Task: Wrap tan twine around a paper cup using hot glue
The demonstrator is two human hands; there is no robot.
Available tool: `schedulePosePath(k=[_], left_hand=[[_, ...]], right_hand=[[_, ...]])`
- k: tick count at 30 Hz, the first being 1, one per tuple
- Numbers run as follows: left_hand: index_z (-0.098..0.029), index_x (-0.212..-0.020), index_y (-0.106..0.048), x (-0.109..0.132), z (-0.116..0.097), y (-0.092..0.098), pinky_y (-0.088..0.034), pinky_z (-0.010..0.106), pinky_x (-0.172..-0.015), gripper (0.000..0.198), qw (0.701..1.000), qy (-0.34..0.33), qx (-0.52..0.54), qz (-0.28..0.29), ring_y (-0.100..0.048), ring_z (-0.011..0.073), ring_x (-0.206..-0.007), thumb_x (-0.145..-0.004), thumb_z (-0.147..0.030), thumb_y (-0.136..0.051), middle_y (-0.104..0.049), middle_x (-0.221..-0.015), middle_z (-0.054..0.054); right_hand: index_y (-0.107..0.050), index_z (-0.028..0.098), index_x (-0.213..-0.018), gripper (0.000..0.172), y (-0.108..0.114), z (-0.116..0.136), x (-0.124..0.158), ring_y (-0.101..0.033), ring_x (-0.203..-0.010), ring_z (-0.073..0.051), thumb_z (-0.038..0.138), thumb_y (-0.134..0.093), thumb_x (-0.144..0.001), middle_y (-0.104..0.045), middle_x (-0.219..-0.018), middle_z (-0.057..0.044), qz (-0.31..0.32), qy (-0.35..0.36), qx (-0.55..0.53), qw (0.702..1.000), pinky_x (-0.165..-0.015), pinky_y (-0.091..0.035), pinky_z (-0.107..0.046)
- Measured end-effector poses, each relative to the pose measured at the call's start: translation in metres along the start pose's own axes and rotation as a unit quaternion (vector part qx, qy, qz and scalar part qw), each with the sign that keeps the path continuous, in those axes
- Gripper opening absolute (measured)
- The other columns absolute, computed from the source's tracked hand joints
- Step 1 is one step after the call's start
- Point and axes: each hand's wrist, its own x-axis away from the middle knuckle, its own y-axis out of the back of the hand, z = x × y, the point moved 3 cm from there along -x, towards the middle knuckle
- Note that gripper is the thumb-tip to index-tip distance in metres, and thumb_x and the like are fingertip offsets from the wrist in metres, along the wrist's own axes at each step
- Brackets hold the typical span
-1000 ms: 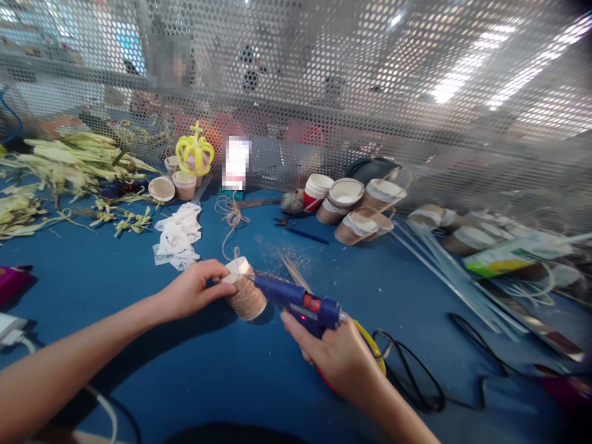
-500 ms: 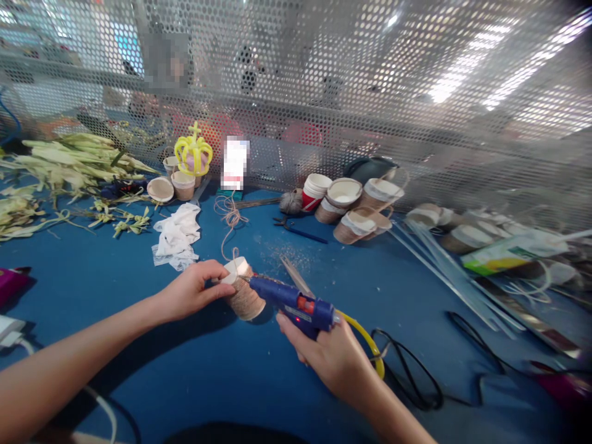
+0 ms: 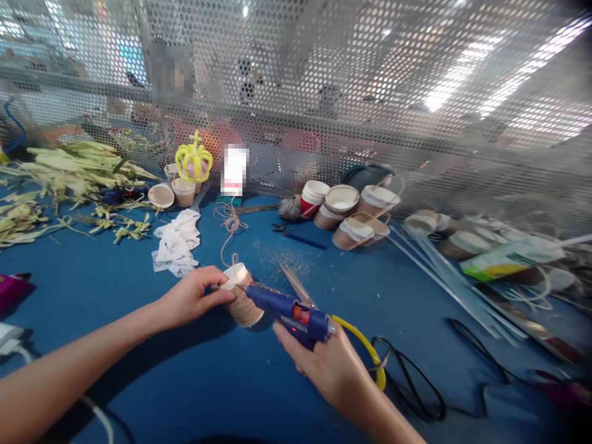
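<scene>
White rim (image 3: pixel 237 271) pinched, the left hand (image 3: pixel 190 300) is steadying a tilted twine-wrapped cup (image 3: pixel 246 312) between both hands; the glue gun (image 3: pixel 272 302), gripped by the right hand (image 3: pixel 333 370), is edging slightly leftward alongside, so gluing seems to be continuing.
</scene>
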Motion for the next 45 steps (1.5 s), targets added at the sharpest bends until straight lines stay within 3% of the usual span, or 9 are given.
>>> schedulePosePath(k=[12, 16, 21, 24, 36, 40, 45], left_hand=[[-0.014, -0.074, -0.058, 0.001, 0.002, 0.0, -0.041, 0.026, -0.066, 0.018, 1.0, -0.014, -0.007, -0.008, -0.052, 0.0146, -0.069, -0.082, -0.029, -0.05, -0.059, -0.073, 0.003], [-0.014, -0.073, -0.056, 0.0, 0.001, 0.0, -0.041, 0.025, -0.066, 0.019, 1.0, -0.021, -0.011, 0.002, -0.052, 0.0144, -0.069, -0.083, -0.03, -0.049, -0.057, -0.072, 0.003], [-0.014, -0.072, -0.056, 0.0, -0.001, 0.002, -0.041, 0.026, -0.068, 0.02, 1.0, -0.026, -0.01, 0.01, -0.052, 0.0148, -0.071, -0.083, -0.03, -0.048, -0.057, -0.073, 0.003], [-0.015, -0.072, -0.056, 0.001, 0.0, 0.002, -0.041, 0.027, -0.068, 0.02, 1.0, -0.027, -0.007, 0.011, -0.052, 0.0149, -0.071, -0.083, -0.03, -0.049, -0.057, -0.073, 0.003], [-0.014, -0.071, -0.055, 0.0, -0.001, 0.002, -0.041, 0.027, -0.067, 0.02, 1.0, -0.024, -0.005, 0.012, -0.052, 0.0153, -0.07, -0.083, -0.029, -0.048, -0.057, -0.072, 0.003], [-0.014, -0.073, -0.056, 0.0, 0.003, 0.001, -0.041, 0.026, -0.067, 0.019, 1.0, -0.017, 0.004, 0.003, -0.053, 0.0148, -0.07, -0.082, -0.03, -0.05, -0.057, -0.074, 0.003], [-0.014, -0.074, -0.058, -0.001, 0.005, 0.0, -0.041, 0.026, -0.067, 0.019, 1.0, -0.011, -0.001, 0.0, -0.052, 0.0149, -0.069, -0.082, -0.029, -0.05, -0.058, -0.073, 0.003]], right_hand=[[-0.06, 0.021, -0.073, 0.013, -0.002, 0.001, -0.003, -0.063, -0.06, -0.02, 0.032, -0.054, -0.071, -0.064, -0.061, -0.003, -0.014, -0.028, -0.049, 0.998, -0.053, -0.051, -0.027], [-0.062, 0.021, -0.069, 0.016, 0.006, 0.004, -0.008, -0.06, -0.051, -0.019, 0.034, -0.053, -0.07, -0.057, -0.046, 0.0, -0.005, -0.041, -0.037, 0.998, -0.05, -0.049, -0.027], [-0.055, 0.019, -0.061, 0.019, 0.01, -0.001, -0.009, -0.048, -0.034, -0.013, 0.038, -0.054, -0.066, -0.05, -0.039, 0.003, 0.012, -0.151, -0.015, 0.988, -0.037, -0.041, -0.024], [-0.054, 0.019, -0.061, 0.022, 0.008, -0.003, -0.006, -0.045, -0.034, -0.011, 0.04, -0.053, -0.066, -0.046, -0.037, 0.004, 0.023, -0.167, -0.02, 0.986, -0.038, -0.04, -0.024], [-0.059, 0.017, -0.07, 0.019, 0.009, -0.005, -0.005, -0.048, -0.036, -0.012, 0.036, -0.056, -0.067, -0.054, -0.044, 0.001, 0.036, -0.17, -0.033, 0.984, -0.037, -0.041, -0.022], [-0.062, 0.02, -0.07, 0.014, 0.01, 0.003, -0.004, -0.053, -0.041, -0.014, 0.033, -0.056, -0.069, -0.053, -0.043, 0.002, 0.049, -0.085, -0.044, 0.994, -0.044, -0.045, -0.023], [-0.06, 0.02, -0.07, 0.012, 0.001, 0.005, 0.0, -0.059, -0.052, -0.016, 0.031, -0.057, -0.07, -0.061, -0.056, -0.001, -0.001, -0.039, -0.056, 0.998, -0.05, -0.048, -0.025]])
